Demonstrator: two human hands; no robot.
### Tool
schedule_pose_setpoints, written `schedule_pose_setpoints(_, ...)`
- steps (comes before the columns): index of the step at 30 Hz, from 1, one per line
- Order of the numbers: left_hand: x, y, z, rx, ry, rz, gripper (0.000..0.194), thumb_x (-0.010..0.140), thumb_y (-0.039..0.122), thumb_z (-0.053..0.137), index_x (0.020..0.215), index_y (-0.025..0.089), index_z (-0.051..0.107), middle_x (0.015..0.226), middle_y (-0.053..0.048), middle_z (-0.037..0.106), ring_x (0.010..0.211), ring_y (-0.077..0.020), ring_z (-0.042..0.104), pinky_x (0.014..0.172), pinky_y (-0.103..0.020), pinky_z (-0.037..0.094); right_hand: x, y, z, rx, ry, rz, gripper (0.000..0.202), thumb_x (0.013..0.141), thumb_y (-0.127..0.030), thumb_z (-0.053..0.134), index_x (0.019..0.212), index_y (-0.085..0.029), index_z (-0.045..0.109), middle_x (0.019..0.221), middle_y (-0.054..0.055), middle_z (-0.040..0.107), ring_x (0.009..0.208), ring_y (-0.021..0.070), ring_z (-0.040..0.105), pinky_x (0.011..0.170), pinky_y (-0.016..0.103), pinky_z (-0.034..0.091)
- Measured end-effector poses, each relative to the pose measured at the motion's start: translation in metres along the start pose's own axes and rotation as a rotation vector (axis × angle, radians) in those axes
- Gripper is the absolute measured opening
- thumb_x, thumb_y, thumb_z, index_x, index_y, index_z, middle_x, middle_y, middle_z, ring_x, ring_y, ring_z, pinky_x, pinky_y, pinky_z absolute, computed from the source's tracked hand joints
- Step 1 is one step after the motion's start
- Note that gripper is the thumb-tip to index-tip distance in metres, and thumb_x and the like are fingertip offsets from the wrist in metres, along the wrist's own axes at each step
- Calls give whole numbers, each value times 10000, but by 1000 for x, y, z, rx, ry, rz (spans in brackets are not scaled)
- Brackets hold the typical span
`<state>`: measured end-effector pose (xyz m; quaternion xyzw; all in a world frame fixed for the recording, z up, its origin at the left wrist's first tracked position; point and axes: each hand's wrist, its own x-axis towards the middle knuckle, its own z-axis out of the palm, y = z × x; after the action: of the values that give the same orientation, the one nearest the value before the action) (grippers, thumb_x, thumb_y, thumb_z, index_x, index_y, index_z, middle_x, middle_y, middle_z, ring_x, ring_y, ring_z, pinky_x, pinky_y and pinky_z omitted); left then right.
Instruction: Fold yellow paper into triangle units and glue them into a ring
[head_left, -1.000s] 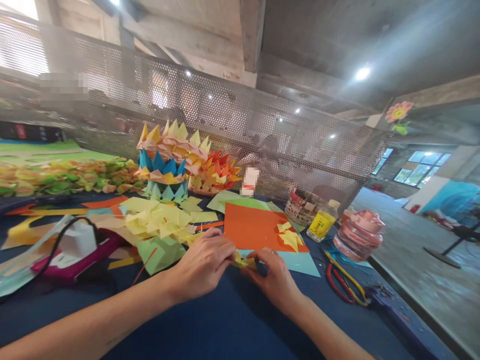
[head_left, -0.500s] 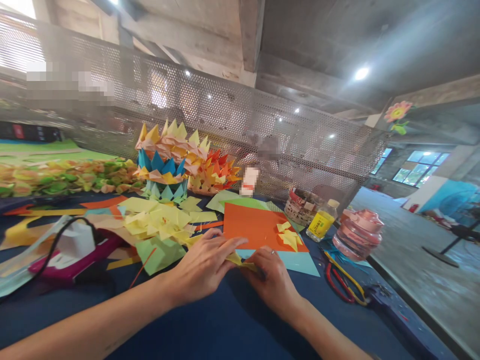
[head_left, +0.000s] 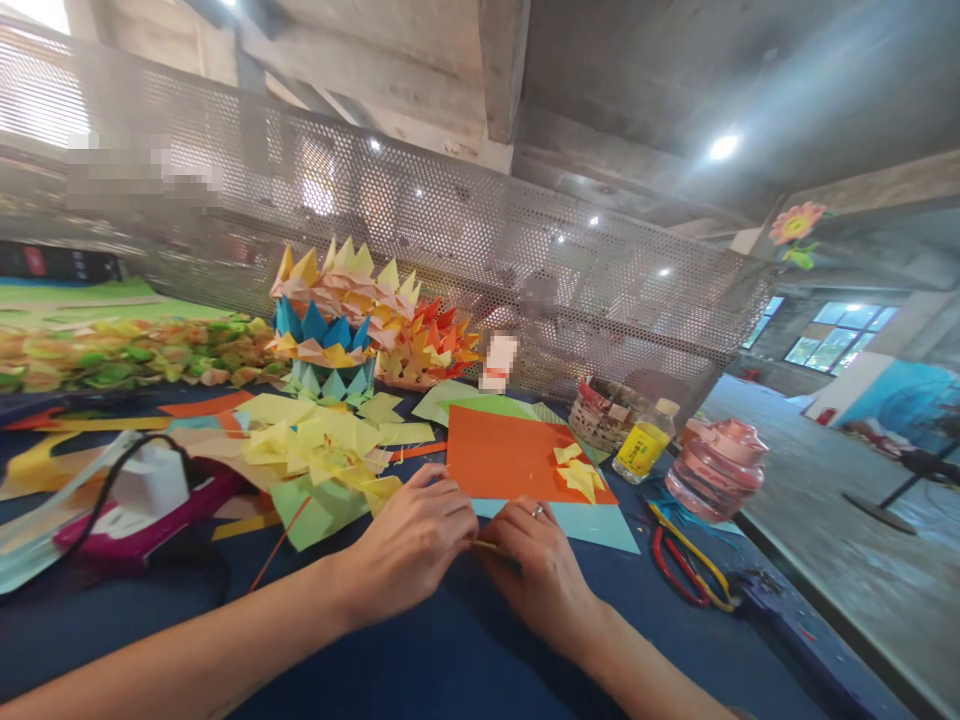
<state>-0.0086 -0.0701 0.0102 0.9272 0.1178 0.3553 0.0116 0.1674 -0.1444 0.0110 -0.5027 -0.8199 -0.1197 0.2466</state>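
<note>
Between both hands is a small yellow paper piece (head_left: 491, 547), mostly hidden by the fingers. My left hand (head_left: 421, 540) pinches its left end, and my right hand (head_left: 536, 560), with a ring on one finger, pinches its right end. The hands nearly touch at the front edge of an orange sheet (head_left: 502, 455), which lies on a light blue sheet (head_left: 592, 525). Small yellow folded pieces (head_left: 581, 478) rest on the orange sheet. Left of it, loose yellow papers (head_left: 315, 440) lie in a heap partly over a green sheet (head_left: 319, 510).
Folded paper crowns (head_left: 337, 330) stand at the back. A magenta power strip (head_left: 150, 520) with a black cable lies left. On the right are a yellow-labelled bottle (head_left: 645, 442), a pink bottle (head_left: 716, 468), scissors (head_left: 686, 565) and a round container (head_left: 600, 415). Behind rises a perforated screen (head_left: 450, 230).
My left hand's fingers have curled in from a flatter pose, and the hands have come closer together. Less of the yellow piece shows now.
</note>
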Motion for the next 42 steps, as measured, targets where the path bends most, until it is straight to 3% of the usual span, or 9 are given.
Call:
schedule_pose_setpoints(8,1,2,0,0,6,8,210,906,126,437,740,171,557,692,-4,573,687,-146,518,820,-348,340,1,-2,1,-37,17,-16,117,872,-164,541,773,-186,600,749,38,611,764,179,514,725,315,371)
schedule_pose_setpoints(11,1,3,-1,21,-26,-60,69,875,140,516,908,175,564,795,-14,619,772,-170,558,833,-360,349,0,0,2,-41,23,0,110,862,-152,545,771,-180,600,746,42,608,764,183,514,715,314,373)
schedule_pose_setpoints(14,1,2,-3,82,-52,-112,238,817,170,616,1042,173,540,903,-33,640,879,-208,567,864,-384,347,-1,4,3,-43,23,21,93,851,-151,561,771,-180,600,756,41,614,771,184,520,716,315,373)
schedule_pose_setpoints(21,2,-4,-12,274,-97,-228,229,764,91,599,980,165,582,976,-63,646,980,-245,545,949,-425,294,0,19,3,-17,31,152,77,814,-124,586,768,-184,603,762,35,614,768,185,527,709,308,399)
schedule_pose_setpoints(28,1,-24,-29,359,-206,-342,326,649,-4,517,922,138,624,905,-82,661,947,-257,571,951,-436,296,1,36,3,9,34,242,100,811,-117,584,740,-182,610,733,31,619,728,179,545,693,307,412)
schedule_pose_setpoints(34,1,-36,-34,409,-240,-322,248,607,-23,472,689,161,618,740,-64,656,850,-254,573,928,-447,313,1,33,3,-17,37,198,56,814,-136,615,783,-182,626,761,37,632,762,189,539,710,313,413)
schedule_pose_setpoints(39,2,-43,-36,478,-128,-273,269,652,-42,438,676,165,609,750,-52,650,891,-244,564,1009,-462,250,4,26,6,-71,11,109,42,844,-178,602,814,-187,630,796,48,631,792,194,537,713,315,400)
schedule_pose_setpoints(42,2,-47,-36,489,-131,-283,253,680,-26,451,681,170,611,751,-48,650,890,-243,564,1003,-455,268,6,22,8,-102,4,72,55,847,-161,589,825,-190,631,803,45,632,807,191,540,726,317,389)
